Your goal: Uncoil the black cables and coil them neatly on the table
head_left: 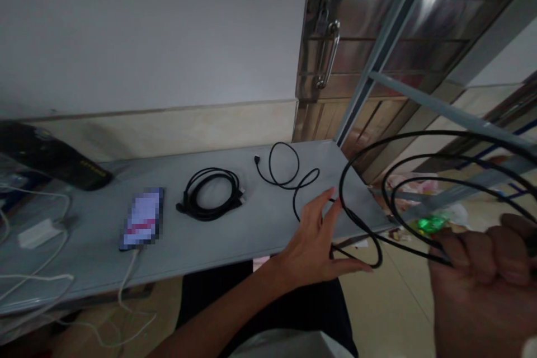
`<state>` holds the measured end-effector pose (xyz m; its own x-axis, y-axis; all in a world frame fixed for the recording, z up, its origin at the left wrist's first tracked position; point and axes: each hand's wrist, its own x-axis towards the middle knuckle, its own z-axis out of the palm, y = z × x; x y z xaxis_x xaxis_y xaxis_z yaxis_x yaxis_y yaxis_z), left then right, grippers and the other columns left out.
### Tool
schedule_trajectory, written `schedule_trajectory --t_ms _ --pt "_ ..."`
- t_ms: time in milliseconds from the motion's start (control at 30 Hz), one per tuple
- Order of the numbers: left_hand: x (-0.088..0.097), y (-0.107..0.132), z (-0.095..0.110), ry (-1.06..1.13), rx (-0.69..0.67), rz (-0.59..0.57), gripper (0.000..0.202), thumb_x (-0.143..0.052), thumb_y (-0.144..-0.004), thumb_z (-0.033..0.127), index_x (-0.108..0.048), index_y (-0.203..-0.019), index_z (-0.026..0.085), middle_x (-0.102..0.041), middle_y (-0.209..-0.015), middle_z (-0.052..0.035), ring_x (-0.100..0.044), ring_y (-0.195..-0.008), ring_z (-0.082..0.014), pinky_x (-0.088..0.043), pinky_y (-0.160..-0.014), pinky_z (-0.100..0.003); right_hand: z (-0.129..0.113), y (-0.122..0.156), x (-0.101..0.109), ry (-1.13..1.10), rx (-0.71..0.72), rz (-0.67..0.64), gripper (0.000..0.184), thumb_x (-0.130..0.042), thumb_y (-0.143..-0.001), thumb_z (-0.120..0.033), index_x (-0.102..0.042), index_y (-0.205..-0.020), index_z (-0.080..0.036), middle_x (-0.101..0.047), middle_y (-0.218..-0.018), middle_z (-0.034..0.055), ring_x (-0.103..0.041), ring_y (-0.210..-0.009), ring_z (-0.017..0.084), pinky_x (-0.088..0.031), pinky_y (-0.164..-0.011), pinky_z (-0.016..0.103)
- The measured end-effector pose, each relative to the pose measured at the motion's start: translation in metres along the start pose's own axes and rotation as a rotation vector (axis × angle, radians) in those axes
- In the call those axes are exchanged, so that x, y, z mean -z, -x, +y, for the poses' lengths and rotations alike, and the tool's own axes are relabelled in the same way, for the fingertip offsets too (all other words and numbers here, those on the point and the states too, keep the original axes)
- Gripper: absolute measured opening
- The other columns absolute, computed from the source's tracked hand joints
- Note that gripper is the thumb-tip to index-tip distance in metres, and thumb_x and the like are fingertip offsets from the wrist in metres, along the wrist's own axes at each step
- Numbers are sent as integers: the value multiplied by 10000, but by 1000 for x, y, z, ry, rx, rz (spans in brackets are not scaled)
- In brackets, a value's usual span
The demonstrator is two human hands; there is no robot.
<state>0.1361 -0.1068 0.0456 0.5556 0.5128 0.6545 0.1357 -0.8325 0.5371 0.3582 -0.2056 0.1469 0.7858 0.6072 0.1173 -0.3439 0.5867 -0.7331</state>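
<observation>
We find the right hand (482, 271) at 4 o'clock in the view, closed in a fist around several wide loops of the black cable (289, 184), which arch up toward 2 o'clock. The left hand (319, 240) lies just below centre at the near edge of the grey table (235, 235), fingers spread and loose, fingertips touching the same cable where its free end snakes across the tabletop toward 12 o'clock. At 9 o'clock of that hand sit a coiled cable (210, 216) and, further out, a phone (142, 218).
</observation>
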Motion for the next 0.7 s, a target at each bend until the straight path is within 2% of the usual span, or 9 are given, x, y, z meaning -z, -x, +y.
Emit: schedule_trajectory --t_ms 67,133,200,267,433,500,567,633,700 --pt "3 5 3 -2 94 132 1378 -908 -852 760 -77 -1839 275 -321 -1768 -309 -378 -1680 -486 -484 -1278 -713 6 -1 -21 30 46 -112 411 -899 -843 -554 -648 -781 -235 -262 -422 -141 -83 -330 68 -97 -337 306" --pt "8 11 8 3 167 239 1189 -934 -916 608 -215 -1801 272 -377 -1718 -277 -440 -1632 -456 -495 -1274 -688 12 1 -37 22 68 -180 434 -900 -846 -585 -645 -786 -239 -247 -419 -149 -86 -318 69 -74 -338 297" --pt "11 17 11 21 227 279 953 -890 -985 428 -330 -1739 264 -444 -1661 -242 -487 -1583 -417 -492 -1279 -665 20 7 -49 -20 58 -214 432 -878 -873 -589 -628 -791 -247 -213 -423 -156 -77 -315 70 -82 -347 283" --pt "11 21 11 55 260 266 869 -829 -1018 350 -335 -1728 267 -461 -1661 -229 -479 -1588 -405 -483 -1285 -667 29 17 -62 -58 27 -233 425 -830 -924 -605 -618 -814 -253 -197 -434 -159 -65 -326 72 -102 -359 273" --pt "15 20 7 241 342 97 902 -726 -1092 406 -192 -1804 262 -397 -1799 -246 -432 -1669 -394 -472 -1310 -648 56 50 -90 -94 -96 -203 348 -661 -1086 -547 -621 -896 -259 -257 -476 -141 -76 -391 97 -154 -403 267" --pt "23 18 13 381 390 -17 699 -598 -1157 416 -322 -1770 222 -528 -1720 -244 -559 -1579 -364 -521 -1272 -592 65 56 -96 -102 -126 -195 314 -651 -1097 -538 -643 -947 -262 -261 -486 -143 -67 -409 105 -165 -411 265" --pt "34 17 23 541 447 -134 464 -434 -1211 411 -573 -1602 202 -730 -1471 -201 -719 -1360 -314 -595 -1164 -509 73 55 -96 -97 -136 -196 321 -655 -1101 -551 -644 -950 -268 -264 -490 -142 -78 -413 109 -189 -420 264" --pt "45 19 35 659 497 -206 464 -349 -1231 434 -724 -1390 212 -802 -1253 -149 -764 -1200 -276 -605 -1101 -450 80 46 -92 -70 -124 -204 362 -664 -1099 -557 -609 -885 -270 -268 -488 -137 -107 -406 110 -224 -427 267" --pt "56 24 43 764 549 -241 481 -381 -1228 493 -762 -1330 218 -807 -1118 -110 -767 -1063 -238 -609 -1015 -389 86 32 -85 -19 -94 -221 464 -671 -1079 -569 -527 -765 -260 -257 -480 -127 -143 -389 103 -250 -425 274"
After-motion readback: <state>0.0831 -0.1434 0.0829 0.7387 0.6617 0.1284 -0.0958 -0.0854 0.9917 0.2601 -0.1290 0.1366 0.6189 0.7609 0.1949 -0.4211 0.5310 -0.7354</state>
